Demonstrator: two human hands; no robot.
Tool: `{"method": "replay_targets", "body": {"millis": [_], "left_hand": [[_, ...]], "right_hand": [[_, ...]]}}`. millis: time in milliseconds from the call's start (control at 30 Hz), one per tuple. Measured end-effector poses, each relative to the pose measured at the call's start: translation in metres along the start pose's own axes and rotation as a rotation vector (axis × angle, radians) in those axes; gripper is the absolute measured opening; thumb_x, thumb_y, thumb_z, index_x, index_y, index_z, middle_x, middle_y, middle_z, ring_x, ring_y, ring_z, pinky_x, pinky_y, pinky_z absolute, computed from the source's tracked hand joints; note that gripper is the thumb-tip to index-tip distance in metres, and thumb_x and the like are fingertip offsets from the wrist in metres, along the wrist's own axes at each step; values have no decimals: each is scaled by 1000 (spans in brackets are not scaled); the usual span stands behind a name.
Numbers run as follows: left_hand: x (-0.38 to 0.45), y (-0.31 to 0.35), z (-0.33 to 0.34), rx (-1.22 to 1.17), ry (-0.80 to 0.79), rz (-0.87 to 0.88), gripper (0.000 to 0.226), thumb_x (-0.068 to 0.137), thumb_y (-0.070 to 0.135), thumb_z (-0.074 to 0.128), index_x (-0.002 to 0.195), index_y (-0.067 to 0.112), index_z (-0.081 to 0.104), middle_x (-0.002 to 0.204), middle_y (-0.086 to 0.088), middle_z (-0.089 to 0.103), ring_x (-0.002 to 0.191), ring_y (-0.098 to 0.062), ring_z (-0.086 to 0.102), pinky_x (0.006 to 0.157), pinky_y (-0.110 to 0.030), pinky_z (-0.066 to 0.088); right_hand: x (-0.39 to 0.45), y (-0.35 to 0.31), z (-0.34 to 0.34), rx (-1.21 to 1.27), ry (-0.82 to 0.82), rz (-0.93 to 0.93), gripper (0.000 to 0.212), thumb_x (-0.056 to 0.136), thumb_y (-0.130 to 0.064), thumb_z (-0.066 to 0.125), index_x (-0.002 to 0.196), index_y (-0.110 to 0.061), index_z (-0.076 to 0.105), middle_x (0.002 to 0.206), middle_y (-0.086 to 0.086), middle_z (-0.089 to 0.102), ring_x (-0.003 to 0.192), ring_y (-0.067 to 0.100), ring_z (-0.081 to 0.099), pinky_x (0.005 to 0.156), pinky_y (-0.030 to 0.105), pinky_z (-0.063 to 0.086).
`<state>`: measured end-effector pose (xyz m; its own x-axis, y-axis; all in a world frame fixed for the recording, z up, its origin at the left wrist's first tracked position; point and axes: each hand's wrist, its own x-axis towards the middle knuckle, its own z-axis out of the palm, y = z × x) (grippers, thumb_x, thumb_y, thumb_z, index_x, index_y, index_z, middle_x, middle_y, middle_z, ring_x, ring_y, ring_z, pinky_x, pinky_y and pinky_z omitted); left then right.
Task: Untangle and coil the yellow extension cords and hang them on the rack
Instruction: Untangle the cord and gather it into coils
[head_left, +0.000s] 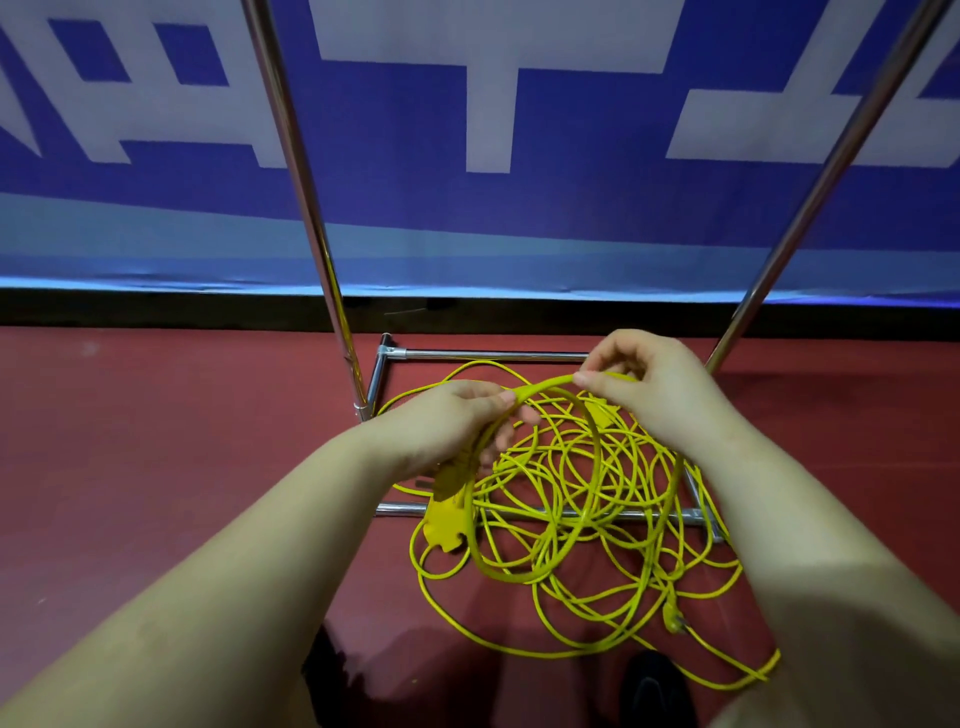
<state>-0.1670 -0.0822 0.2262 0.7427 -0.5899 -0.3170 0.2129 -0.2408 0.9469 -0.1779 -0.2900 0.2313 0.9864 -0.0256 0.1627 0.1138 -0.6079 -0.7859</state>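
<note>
Yellow extension cords (571, 499) lie tangled on the red floor (156, 467) across the chrome rack (306, 208) base. Left hand (447, 421) grips a cord loop with its socket block (447, 517); right hand (649, 384) pinches that loop's top.

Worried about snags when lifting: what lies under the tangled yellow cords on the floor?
Under the tangled yellow cords show the red floor and the rack's chrome base bars, the front bar running beneath the loops. Whether any cord wraps a bar is hidden by the tangle.
</note>
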Motion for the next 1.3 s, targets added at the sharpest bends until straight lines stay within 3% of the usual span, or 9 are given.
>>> {"method": "replay_targets", "body": {"millis": [167,267,367,467,700,800,933,1133,1300], "left_hand": [[-1,0,-2,55,27,13,25,102,18,36,81,15,51,54,9,34,41,-3,32,49,-21,31],[1,2,-17,22,193,89,26,102,19,36,79,15,48,53,9,34,44,-5,31,48,-21,30],[1,3,-41,-171,397,189,27,102,17,35,79,15,48,50,10,35,42,-4,31,43,-17,34],[-1,4,-53,-341,445,228,28,103,19,34,79,15,47,49,10,36,40,-4,31,42,-17,37],[-1,5,-32,-147,411,240,22,102,18,36,87,15,52,59,3,37,49,-8,37,48,-17,42],[0,5,-13,-61,322,184,23,102,16,36,89,14,55,62,2,57,48,-6,53,49,-18,46],[1,0,2,39,215,102,21,100,14,40,90,13,58,85,-4,68,74,-13,65,72,-27,54],[-10,7,17,85,155,58,21,100,17,41,101,2,56,82,-10,64,35,2,49,34,-9,34],[-5,7,18,97,118,88,16,101,17,40,97,7,52,78,-3,64,42,0,55,39,-10,38]], "right_hand": [[-2,1,1,-53,-29,93,25,75,-35,74,65,-19,58,50,-7,51,40,1,41,47,19,32],[-6,10,3,-275,-279,242,39,85,-50,57,65,-16,57,54,-6,58,51,9,51,58,27,43],[-12,27,3,-384,-535,356,29,90,-44,54,77,-19,58,71,-3,61,64,14,53,67,30,44],[-16,34,4,-391,-596,365,13,89,-29,58,79,-22,53,65,-7,52,62,14,44,63,30,37],[-13,1,-1,426,-237,453,9,94,-13,52,85,-13,52,80,7,69,63,17,70,58,23,57],[-11,-11,3,842,-136,556,10,95,-11,48,86,-9,53,75,4,72,63,17,71,55,24,57],[-7,-18,10,1171,-19,686,14,96,-9,44,85,-7,53,66,4,72,57,16,70,50,22,56],[-2,-19,8,1423,102,791,12,95,-8,47,86,-3,54,62,14,70,52,23,69,51,29,57],[0,-21,5,1476,135,775,12,95,-7,46,89,0,54,62,16,69,52,26,69,49,30,57]]}}
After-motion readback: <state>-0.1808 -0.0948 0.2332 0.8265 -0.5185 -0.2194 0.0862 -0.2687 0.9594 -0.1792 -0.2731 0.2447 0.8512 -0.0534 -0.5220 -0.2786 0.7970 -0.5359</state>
